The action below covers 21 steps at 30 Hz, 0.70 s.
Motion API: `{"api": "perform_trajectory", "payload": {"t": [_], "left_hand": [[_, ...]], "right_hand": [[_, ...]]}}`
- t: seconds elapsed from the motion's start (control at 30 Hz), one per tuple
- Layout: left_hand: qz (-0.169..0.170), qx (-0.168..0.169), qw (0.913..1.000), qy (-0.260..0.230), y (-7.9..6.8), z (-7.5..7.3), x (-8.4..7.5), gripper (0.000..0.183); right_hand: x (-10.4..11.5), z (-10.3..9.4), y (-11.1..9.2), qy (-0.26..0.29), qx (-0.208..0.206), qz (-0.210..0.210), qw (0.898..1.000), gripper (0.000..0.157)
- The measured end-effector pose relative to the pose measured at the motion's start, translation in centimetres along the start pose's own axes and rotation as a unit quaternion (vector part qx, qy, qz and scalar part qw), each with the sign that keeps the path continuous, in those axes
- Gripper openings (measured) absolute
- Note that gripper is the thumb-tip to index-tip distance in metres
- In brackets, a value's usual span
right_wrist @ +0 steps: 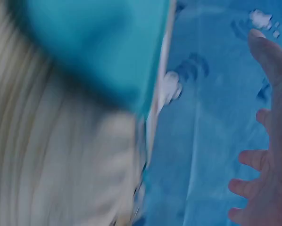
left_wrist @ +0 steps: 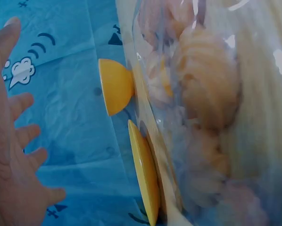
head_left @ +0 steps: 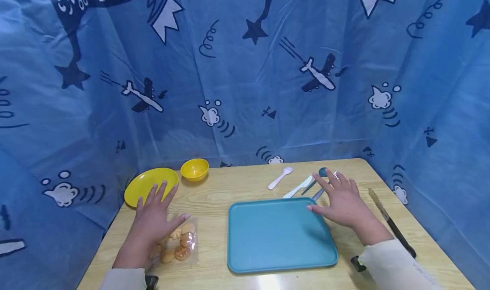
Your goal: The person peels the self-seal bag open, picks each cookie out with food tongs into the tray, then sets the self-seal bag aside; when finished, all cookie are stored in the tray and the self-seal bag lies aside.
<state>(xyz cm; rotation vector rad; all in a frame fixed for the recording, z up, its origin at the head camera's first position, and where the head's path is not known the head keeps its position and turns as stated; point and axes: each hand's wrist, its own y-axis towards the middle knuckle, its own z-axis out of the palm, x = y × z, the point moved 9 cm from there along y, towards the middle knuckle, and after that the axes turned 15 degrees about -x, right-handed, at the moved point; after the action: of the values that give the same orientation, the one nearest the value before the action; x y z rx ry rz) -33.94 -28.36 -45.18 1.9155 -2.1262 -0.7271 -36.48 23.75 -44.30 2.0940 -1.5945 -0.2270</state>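
Tabletop [head_left: 213,239] strip between left edge of tray [head_left: 281,234] and clear bag [head_left: 183,242], left hand [head_left: 153,220] and right hand [head_left: 342,204] wide-fingered.

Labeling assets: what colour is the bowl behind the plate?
Plain yellow, inside and out; the bowl shows best in the head view.
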Motion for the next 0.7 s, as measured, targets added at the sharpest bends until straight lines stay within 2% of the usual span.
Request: {"api": "perform_trajectory", "payload": {"t": [0.2, 0.3, 0.47, 0.6, 0.7], "left_hand": [[-0.01, 0.027, 0.9972, -0.068, -1.8, -0.5, 0.0, 0.105], [-0.021, 0.043, 0.9941, -0.097, -3.0, -0.7, -0.2, 0.102], [-0.053, 0.084, 0.9853, -0.139, -5.5, -0.6, 0.3, 0.096], [-0.043, 0.08, 0.9841, -0.153, -7.0, -0.5, 0.8, 0.091], [-0.044, 0.091, 0.9847, -0.142, -8.0, 0.1, 1.6, 0.091]], "right_hand": [[6.4, -0.1, 0.7, 0.056, -0.023, -0.053, 0.997, 0.104], [9.7, 0.2, 0.5, 0.086, -0.021, -0.076, 0.993, 0.102], [14.9, 1.9, -0.2, 0.135, 0.016, -0.103, 0.985, 0.1], [19.0, 3.6, -0.9, 0.159, 0.045, -0.121, 0.979, 0.098], [22.1, 4.7, -1.4, 0.174, 0.066, -0.144, 0.972, 0.096]]}}
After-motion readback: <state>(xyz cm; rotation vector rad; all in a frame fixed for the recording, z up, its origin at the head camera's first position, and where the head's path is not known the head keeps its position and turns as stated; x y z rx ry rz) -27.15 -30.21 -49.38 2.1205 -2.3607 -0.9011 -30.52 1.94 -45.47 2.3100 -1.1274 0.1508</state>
